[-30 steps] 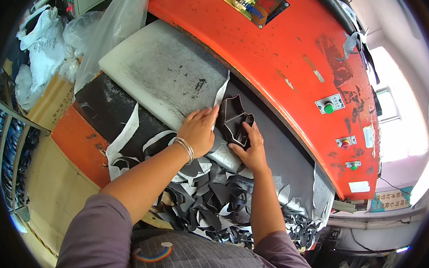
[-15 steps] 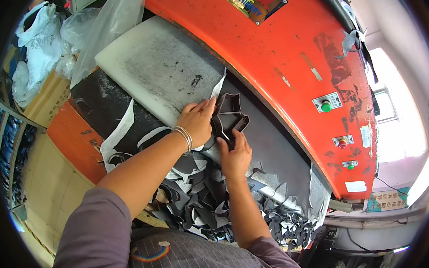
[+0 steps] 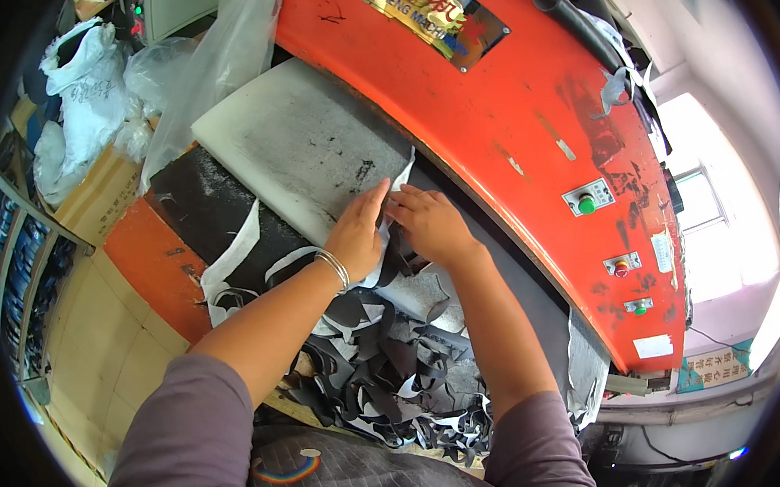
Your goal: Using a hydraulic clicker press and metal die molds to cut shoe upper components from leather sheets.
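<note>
A dark metal cutting die [image 3: 399, 259] is mostly hidden between my hands, close to the left end of the dark sheet material [image 3: 518, 277]. My left hand [image 3: 357, 236] presses along the die's left side, its fingers straight and close together. From the right, my right hand [image 3: 433, 227] reaches across the die with its fingers bent over it, the fingertips near those of my left hand. A pale, dark-smudged cutting board [image 3: 289, 130] lies under the sheet's left end. Cut scraps [image 3: 395, 356] in black and grey hang and heap in front of me.
A large red press machine [image 3: 489, 109] slants along the far side, with a green button [image 3: 587, 204] and a red button [image 3: 620, 269]. Plastic bags [image 3: 92, 95] and a cardboard box [image 3: 101, 195] stand at the left. A window [image 3: 701, 199] is at the right.
My right hand has moved up and left from the die's near side to its far side, covering most of it. The die sits slightly lower and farther left. The view has shifted a little.
</note>
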The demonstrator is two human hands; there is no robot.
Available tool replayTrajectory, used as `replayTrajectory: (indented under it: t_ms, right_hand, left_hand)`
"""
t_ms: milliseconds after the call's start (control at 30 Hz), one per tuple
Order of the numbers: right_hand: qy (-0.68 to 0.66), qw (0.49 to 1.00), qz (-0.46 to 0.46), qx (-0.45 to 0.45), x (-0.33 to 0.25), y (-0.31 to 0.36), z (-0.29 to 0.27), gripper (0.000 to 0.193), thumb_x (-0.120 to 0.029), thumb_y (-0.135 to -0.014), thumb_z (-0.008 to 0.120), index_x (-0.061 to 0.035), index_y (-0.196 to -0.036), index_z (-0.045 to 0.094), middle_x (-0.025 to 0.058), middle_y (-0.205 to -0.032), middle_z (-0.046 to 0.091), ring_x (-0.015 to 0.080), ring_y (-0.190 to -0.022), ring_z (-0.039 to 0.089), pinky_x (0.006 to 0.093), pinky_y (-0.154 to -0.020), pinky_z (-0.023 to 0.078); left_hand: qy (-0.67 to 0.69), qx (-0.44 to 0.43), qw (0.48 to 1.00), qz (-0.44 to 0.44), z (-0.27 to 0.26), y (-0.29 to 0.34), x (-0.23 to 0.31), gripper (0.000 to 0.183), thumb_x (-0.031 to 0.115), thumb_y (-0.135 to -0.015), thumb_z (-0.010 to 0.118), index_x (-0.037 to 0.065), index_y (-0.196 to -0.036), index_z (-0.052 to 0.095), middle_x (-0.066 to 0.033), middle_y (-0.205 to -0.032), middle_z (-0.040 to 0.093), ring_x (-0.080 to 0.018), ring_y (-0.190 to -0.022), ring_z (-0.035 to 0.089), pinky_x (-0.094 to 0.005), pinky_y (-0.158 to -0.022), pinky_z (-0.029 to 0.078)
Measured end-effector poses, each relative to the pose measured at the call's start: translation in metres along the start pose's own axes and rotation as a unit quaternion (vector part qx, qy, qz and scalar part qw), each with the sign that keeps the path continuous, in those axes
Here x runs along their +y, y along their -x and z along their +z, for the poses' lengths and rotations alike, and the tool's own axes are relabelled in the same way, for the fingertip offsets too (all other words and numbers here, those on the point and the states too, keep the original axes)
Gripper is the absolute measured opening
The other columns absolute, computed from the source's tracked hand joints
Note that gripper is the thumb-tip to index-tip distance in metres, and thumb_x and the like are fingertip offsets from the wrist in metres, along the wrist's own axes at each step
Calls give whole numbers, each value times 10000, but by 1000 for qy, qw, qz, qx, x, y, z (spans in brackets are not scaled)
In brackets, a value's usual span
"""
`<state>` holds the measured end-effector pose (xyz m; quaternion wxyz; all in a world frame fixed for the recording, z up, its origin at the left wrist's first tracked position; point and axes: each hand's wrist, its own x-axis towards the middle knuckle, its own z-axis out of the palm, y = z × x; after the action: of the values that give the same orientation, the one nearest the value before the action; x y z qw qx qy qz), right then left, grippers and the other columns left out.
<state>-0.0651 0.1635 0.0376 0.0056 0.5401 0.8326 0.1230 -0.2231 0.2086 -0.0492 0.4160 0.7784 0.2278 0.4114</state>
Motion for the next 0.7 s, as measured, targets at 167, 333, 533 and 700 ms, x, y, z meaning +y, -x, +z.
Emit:
replayTrajectory:
  t_ms: [167,333,533,700]
  right_hand:
    - [-36,976,171,-131,10,-7,-7,228,-208,-766,597,-147,-958,701,67,-1042,679,241,-1020,612,410,-902,444]
    - [-178,871,458,2,29,29,14,204,-187,-811,544,-14,-815,651,153,-657,636,277,-570,637,410,-565,512]
    - [-314,739,593,-65,13,29,14,228,-154,-825,498,30,-728,592,154,-562,595,225,-456,612,341,-441,504]
    - [-310,707,634,-26,-6,29,18,219,-168,-836,510,35,-834,593,133,-563,587,215,-427,582,333,-412,485]
  left_hand:
    - [-9,17,1000,-15,-15,7,-11,737,-54,-801,450,53,-1475,172,-195,-1306,503,-356,-1222,455,-407,-1066,331]
    - [-41,-87,995,-36,-21,9,-14,712,-14,-816,456,47,-1470,180,-84,-1062,661,-263,-1113,537,-407,-1063,321]
    - [-62,-117,990,-39,-14,10,-12,711,23,-823,458,49,-1471,166,-60,-1085,678,-222,-1115,549,-439,-1093,265]
    - [-75,-116,990,-31,-13,7,-11,713,34,-830,453,53,-1476,151,-50,-1120,671,-224,-1139,540,-433,-1104,248]
